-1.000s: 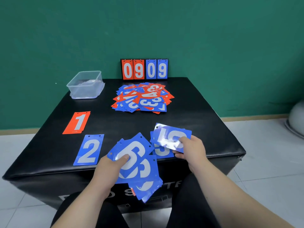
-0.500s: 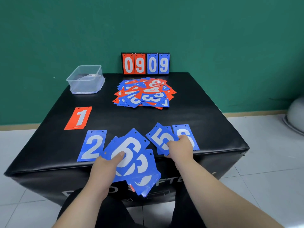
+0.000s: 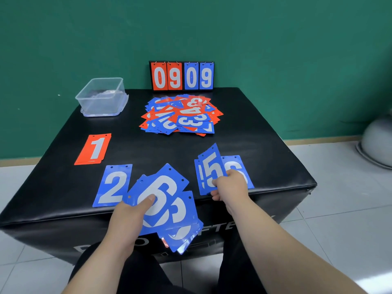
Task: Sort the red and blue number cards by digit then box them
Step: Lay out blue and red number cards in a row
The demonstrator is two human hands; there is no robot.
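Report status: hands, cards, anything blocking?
Left hand fans blue cards, 6 on top. Right hand grips blue 5, tilted over laid 5 and 6. Unsorted pile remains; clear box unobstructed.

L hand [image 3: 129, 217] fans blue cards [image 3: 167, 209], R hand [image 3: 230, 187] pinches blue 5 card [image 3: 212, 166] w/ fingers.

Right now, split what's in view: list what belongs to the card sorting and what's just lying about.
Part of the job:
- left hand holding a blue fan, 6 card on top
- right hand gripping the 5 card
- red 1 card, blue 2 card
- mixed pile
- clear box

Lying about:
- scoreboard reading 0909
- grey object on the floor
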